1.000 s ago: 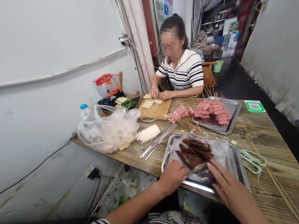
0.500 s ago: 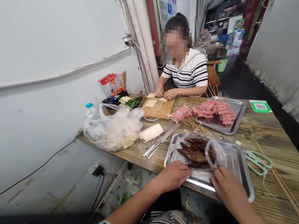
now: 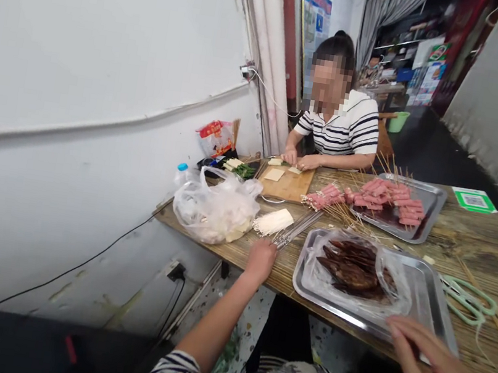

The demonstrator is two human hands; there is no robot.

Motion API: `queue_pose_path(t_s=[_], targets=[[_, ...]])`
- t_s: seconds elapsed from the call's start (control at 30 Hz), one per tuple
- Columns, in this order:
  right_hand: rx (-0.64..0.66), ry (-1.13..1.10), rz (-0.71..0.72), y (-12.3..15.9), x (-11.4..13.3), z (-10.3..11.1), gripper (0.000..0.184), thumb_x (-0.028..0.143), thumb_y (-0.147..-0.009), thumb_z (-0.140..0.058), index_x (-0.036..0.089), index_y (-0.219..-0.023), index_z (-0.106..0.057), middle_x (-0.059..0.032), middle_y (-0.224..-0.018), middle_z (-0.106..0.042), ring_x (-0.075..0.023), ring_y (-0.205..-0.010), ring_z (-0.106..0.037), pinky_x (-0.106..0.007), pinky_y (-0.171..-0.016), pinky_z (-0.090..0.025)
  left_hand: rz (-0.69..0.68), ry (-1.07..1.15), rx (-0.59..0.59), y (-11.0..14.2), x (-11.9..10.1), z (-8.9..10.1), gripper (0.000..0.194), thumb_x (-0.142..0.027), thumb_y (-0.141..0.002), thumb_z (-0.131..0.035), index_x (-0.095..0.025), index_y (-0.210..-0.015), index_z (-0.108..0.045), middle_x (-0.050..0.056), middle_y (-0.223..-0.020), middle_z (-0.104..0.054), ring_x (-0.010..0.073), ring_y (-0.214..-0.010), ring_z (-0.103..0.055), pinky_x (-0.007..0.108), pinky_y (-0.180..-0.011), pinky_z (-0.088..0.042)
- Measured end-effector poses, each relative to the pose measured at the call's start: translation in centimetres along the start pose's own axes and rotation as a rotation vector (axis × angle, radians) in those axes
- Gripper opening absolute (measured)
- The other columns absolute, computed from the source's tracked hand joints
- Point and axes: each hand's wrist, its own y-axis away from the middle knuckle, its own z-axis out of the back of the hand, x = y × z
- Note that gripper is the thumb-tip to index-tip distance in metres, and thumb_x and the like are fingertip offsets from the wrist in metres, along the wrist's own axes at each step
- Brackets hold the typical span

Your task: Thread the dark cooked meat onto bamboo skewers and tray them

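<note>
The left hand point(image 3: 261, 260) is closed at the near ends of the metal skewers point(image 3: 296, 231); whether it grips them, I cannot tell. Rightward, brown food point(image 3: 353, 269) lies bagged on a tray point(image 3: 431, 301), the right hand point(image 3: 437, 370) loosely open beside it.

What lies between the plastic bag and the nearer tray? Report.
A pale bundle, metal skewers and, at their near ends, the left hand; the head view shows it.

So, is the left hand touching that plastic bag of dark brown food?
Apart: the head view shows bare tabletop between the left hand, down by the metal skewers, and the tray where the plastic bag lies.
</note>
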Motion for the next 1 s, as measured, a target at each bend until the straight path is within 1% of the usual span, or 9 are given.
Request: queue_pose_path(t_s=[0.07,0.17,0.27,0.37,0.57,0.67,0.73,0.87,1.0], targets=[[0.025,-0.062,0.037,-0.3,2.2,-1.3,0.017,0.027,-0.087,-0.057,0.03,-0.102,-0.064,-0.0057,-0.098,-0.072,-0.0258,-0.088,-0.069,-0.041,-0.084,-0.055,-0.013,-0.021,0.01,-0.5,0.0,-0.5,0.024,-0.02,-0.09,-0.046,-0.012,-0.085,-0.068,0.014,-0.09,-0.065,0.0248,-0.094,-0.057,0.035,-0.083,-0.041],[0.231,-0.165,0.071,-0.6,4.5,-2.9,0.015,0.024,-0.089,-0.054,0.027,-0.097,-0.066,-0.0052,-0.095,-0.073,-0.0218,-0.088,-0.069,-0.034,-0.08,-0.056,0.024,-0.046,0.015,-1.1,-0.6,-0.6,0.029,-0.02,-0.091,-0.042,-0.011,-0.083,-0.069,0.016,-0.088,-0.066,0.0249,-0.092,-0.058,0.034,-0.081,-0.041],[0.446,-0.257,0.06,-1.1,5.8,-3.7,0.018,0.024,-0.093,-0.048,0.024,-0.091,-0.067,-0.0055,-0.093,-0.071,-0.0185,-0.085,-0.068,-0.029,-0.076,-0.055,0.038,-0.064,0.03,-1.4,-1.1,0.2,0.031,-0.02,-0.092,-0.041,-0.011,-0.084,-0.069,0.017,-0.091,-0.067,0.025,-0.092,-0.06,0.033,-0.079,-0.041],[0.503,-0.346,-0.001,-2.3,6.6,-4.2,0.023,0.027,-0.094,-0.046,0.021,-0.086,-0.067,-0.0058,-0.088,-0.07,-0.0177,-0.08,-0.066,-0.029,-0.073,-0.053,0.076,0.0,0.023,-1.0,-1.5,1.8,0.027,-0.021,-0.09,-0.043,-0.013,-0.085,-0.068,0.015,-0.09,-0.069,0.0235,-0.088,-0.062,0.031,-0.076,-0.041],[0.449,-0.645,-0.381,-5.2,7.5,-8.3,0.033,0.045,-0.087,-0.053,0.02,-0.104,-0.068,-0.0066,-0.088,-0.071,-0.0216,-0.081,-0.065,-0.037,-0.078,-0.053,0.184,0.445,-0.087,4.0,-3.5,4.4,0.018,-0.023,-0.085,-0.05,-0.016,-0.077,-0.065,0.005,-0.073,-0.067,0.0162,-0.067,-0.06,0.026,-0.065,-0.04],[0.413,-0.758,-0.473,-5.6,8.2,-10.6,0.045,0.051,-0.085,-0.053,0.019,-0.116,-0.06,-0.0048,-0.086,-0.069,-0.0212,-0.08,-0.065,-0.036,-0.074,-0.054,0.172,0.811,-0.045,7.2,-5.5,3.7,0.019,-0.03,-0.084,-0.053,-0.017,-0.074,-0.064,0.001,-0.067,-0.065,0.0125,-0.06,-0.057,0.023,-0.06,-0.041],[0.363,-0.783,-0.479,-5.2,8.7,-11.1,0.041,0.053,-0.086,-0.05,0.02,-0.107,-0.061,-0.003,-0.082,-0.067,-0.0202,-0.08,-0.064,-0.033,-0.074,-0.053,0.161,1.003,0.041,9.1,-6.9,2.7,0.02,-0.033,-0.082,-0.056,-0.017,-0.072,-0.064,0.001,-0.066,-0.065,0.0111,-0.057,-0.055,0.021,-0.056,-0.041],[0.25,-0.794,-0.525,-3.6,8.5,-9.1,0.036,0.053,-0.089,-0.047,0.021,-0.079,-0.059,-0.0012,-0.075,-0.062,-0.017,-0.073,-0.06,-0.029,-0.069,-0.05,0.05,1.151,0.24,11.0,-9.1,1.2,0.022,-0.035,-0.083,-0.058,-0.016,-0.076,-0.067,0.0,-0.062,-0.065,0.0091,-0.048,-0.051,0.02,-0.049,-0.041],[0.017,-0.816,-0.699,-0.5,5.6,-4.5,0.032,0.051,-0.089,-0.052,0.022,-0.098,-0.06,0.0034,-0.066,-0.057,-0.0101,-0.053,-0.048,-0.021,-0.051,-0.04,-0.298,0.836,-0.085,8.3,-9.6,1.3,0.024,-0.032,-0.09,-0.053,-0.017,-0.088,-0.072,0.006,-0.084,-0.073,0.0159,-0.077,-0.064,0.029,-0.075,-0.05]])
